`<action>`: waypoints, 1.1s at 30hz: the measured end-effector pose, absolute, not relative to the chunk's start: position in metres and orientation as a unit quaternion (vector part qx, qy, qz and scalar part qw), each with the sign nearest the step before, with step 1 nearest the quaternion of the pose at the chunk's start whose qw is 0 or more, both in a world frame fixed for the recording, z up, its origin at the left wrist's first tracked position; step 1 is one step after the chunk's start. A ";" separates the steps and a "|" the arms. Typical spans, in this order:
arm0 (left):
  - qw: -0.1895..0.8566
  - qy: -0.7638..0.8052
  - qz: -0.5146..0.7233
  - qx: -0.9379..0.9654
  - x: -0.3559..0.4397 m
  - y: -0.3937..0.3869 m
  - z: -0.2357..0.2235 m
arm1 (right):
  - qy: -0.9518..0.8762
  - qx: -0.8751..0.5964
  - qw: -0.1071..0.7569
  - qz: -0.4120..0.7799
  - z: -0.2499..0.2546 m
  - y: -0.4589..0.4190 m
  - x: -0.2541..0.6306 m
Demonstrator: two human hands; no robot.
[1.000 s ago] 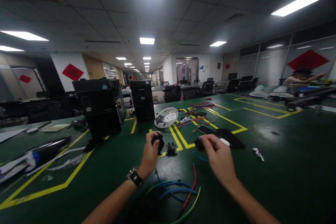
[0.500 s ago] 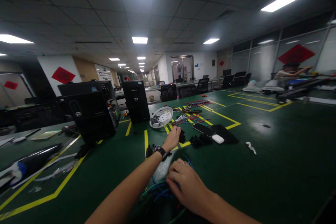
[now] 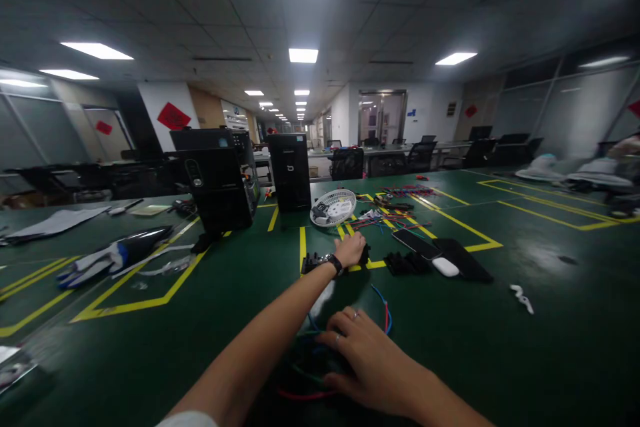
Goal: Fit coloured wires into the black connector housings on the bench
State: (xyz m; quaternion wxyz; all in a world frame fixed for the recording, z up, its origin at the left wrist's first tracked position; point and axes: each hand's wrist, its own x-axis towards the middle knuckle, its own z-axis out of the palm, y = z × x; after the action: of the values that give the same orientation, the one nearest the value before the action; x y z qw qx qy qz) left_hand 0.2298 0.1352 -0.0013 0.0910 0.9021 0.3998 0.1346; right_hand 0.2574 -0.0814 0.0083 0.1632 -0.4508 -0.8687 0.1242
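My left hand (image 3: 351,250), with a dark watch on the wrist, reaches forward over the table. Its fingers curl downward beside small black parts (image 3: 365,254), their tips hidden. More black parts (image 3: 311,262) lie left of the watch. Closer to me, my right hand (image 3: 367,353), wearing rings, is over a loose bundle of wires; its thumb stands apart from the bent fingers. A blue wire (image 3: 381,295) and a red wire (image 3: 305,396) stick out around this hand. The rest of the bundle is dark and partly covered by the hand.
Beyond my left hand stands a white basket (image 3: 345,199) with parts inside. Colored wires (image 3: 407,191) lie behind it. Black blocks (image 3: 407,263), a phone (image 3: 416,244), a white case (image 3: 445,267) and earbuds (image 3: 521,299) lie right. Computer towers (image 3: 290,177) stand at the back left.
The view has turned left, so the table things sit further right. My right thumb has moved away from the fingers. My left hand stays near the black parts.
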 end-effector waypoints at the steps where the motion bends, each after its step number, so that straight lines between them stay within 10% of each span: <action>1: 0.076 0.401 0.132 0.903 0.228 0.135 -0.002 | -0.867 -0.455 0.163 0.124 0.010 -0.082 0.257; 20: -0.074 0.206 0.200 0.955 0.151 0.082 0.037 | -0.829 -0.549 0.070 0.082 0.020 -0.154 0.365; 33: 0.044 0.198 0.148 0.968 0.225 0.083 0.018 | -0.744 -0.659 0.113 -0.013 0.025 -0.174 0.418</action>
State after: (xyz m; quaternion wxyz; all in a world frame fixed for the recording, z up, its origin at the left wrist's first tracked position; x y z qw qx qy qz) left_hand 0.2254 0.0829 0.0181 0.0439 0.9680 0.1980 0.1478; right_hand 0.4182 -0.1739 0.0252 0.1128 -0.6589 -0.7437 -0.0127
